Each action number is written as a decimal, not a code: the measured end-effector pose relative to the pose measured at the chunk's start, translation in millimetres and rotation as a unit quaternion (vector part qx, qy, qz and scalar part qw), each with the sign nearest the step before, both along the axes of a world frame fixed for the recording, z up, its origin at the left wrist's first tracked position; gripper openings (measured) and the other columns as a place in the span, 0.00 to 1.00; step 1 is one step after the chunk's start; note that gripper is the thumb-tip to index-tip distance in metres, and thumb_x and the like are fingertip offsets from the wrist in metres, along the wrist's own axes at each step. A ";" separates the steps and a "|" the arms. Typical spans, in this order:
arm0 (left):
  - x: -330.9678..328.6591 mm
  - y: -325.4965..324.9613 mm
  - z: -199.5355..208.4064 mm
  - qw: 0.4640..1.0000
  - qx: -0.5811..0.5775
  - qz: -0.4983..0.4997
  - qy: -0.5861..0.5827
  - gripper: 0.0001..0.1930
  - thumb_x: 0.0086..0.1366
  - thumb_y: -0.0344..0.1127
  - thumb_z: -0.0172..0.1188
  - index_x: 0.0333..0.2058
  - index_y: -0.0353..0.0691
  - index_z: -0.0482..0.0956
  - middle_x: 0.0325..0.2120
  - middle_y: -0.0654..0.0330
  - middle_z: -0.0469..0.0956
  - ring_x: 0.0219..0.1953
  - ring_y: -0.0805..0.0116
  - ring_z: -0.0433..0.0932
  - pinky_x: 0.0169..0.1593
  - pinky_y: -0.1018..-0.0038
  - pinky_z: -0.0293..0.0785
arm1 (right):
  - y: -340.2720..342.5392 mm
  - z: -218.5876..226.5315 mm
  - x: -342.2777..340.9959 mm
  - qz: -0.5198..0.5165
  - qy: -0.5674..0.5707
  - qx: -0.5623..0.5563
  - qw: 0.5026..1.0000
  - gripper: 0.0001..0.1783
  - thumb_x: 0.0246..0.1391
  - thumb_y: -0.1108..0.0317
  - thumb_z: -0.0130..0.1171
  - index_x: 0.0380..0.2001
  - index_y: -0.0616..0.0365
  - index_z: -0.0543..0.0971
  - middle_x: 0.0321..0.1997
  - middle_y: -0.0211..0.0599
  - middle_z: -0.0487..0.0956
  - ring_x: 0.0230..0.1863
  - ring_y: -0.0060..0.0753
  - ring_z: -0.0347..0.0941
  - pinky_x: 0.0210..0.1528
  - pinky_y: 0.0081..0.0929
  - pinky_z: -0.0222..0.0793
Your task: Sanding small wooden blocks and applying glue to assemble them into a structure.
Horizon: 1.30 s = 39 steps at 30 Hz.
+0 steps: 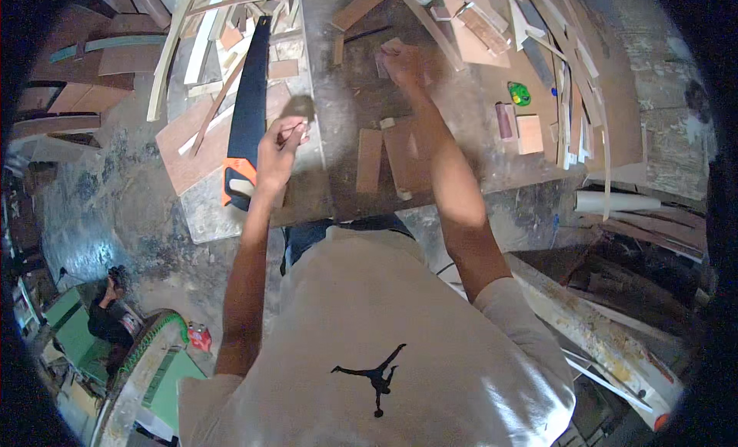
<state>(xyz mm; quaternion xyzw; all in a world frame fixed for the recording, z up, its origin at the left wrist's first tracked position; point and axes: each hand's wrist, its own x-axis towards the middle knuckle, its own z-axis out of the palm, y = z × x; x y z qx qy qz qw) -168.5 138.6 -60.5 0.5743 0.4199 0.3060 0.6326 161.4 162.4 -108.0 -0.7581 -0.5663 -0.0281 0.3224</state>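
Left hand and right hand, part-curled above the workbench, contents unclear.

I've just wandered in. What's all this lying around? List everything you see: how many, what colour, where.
Worktable: one, grey-brown, in front
Handsaw: one, black and orange, table left
Wood strips: many, pale to brown, both sides
Boards: two, brown, near edge, middle
Pale block: one, tan, table right
Round gadget: one, green, table right
Roll-like item: one, white, far right
Container: one, red, lower left
Another person: one, dark clothes, lower left
Shirt: one, light, bottom centre
Left fingers: one set, bare, beside handsaw
Right fingers: one set, bare, far middle
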 end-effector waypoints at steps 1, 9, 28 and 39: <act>1.4 -8.7 0.8 0.999 -0.030 0.041 -0.014 0.11 0.70 0.32 0.58 0.47 0.32 0.76 0.40 0.57 0.81 0.41 0.74 0.79 0.49 0.74 0.80 | 1.7 5.0 1.4 -0.012 0.116 -0.006 0.993 0.16 0.51 0.58 0.65 0.40 0.56 0.85 0.31 0.47 0.84 0.34 0.45 0.82 0.39 0.38 0.76; 65.4 -79.6 -2.9 0.980 -0.103 0.143 -0.091 0.12 0.71 0.32 0.57 0.49 0.32 0.76 0.41 0.56 0.80 0.43 0.71 0.80 0.50 0.72 0.80 | -12.7 22.5 108.2 -0.099 0.128 -0.034 0.986 0.20 0.53 0.55 0.62 0.41 0.60 0.84 0.36 0.51 0.84 0.38 0.52 0.81 0.43 0.39 0.75; 104.0 -120.4 109.9 0.975 -0.097 0.163 -0.115 0.14 0.68 0.33 0.62 0.50 0.36 0.79 0.43 0.61 0.81 0.43 0.74 0.79 0.49 0.76 0.75 | -237.9 5.7 192.6 -0.153 0.098 -0.039 0.983 0.26 0.58 0.57 0.62 0.56 0.58 0.74 0.40 0.43 0.79 0.43 0.42 0.75 0.46 0.39 0.72; 102.1 -139.9 171.3 0.942 0.277 0.180 0.050 0.10 0.64 0.23 0.62 0.44 0.33 0.79 0.42 0.56 0.81 0.44 0.69 0.79 0.48 0.75 0.74 | -173.5 216.5 -37.3 0.268 0.615 -0.038 0.740 0.36 0.60 0.59 0.48 0.70 0.54 0.59 0.51 0.39 0.76 0.40 0.23 0.73 0.38 0.20 0.72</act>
